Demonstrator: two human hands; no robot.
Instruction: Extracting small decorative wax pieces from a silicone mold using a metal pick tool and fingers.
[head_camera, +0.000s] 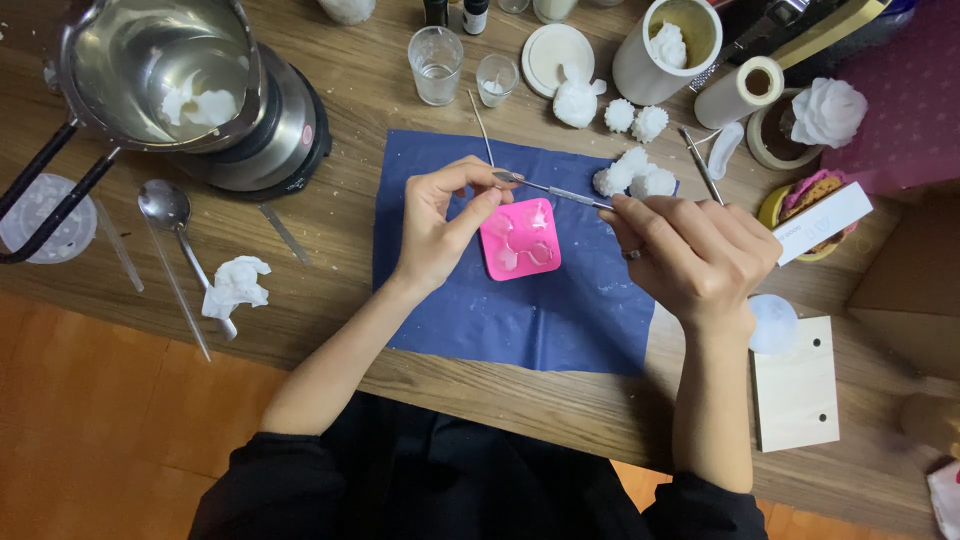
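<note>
Both forearms reach forward from the black sleeves over the wooden surface (330, 225), elbows bent and wrists angled inward. The left hand (440, 225) is curled, its thumb and fingers pinching the upper left corner of a glossy pink mould (520, 240), which lies on a dark blue mat (560, 310) just right of that hand. The right hand (690, 255) is closed in a pen-like grip on a thin metal tool (555, 191), whose flat tip reaches leftward to the left hand's fingertips above the mould. Lumpy white wax flowers (636, 178) sit just beyond the right hand at the mat's far edge.
</note>
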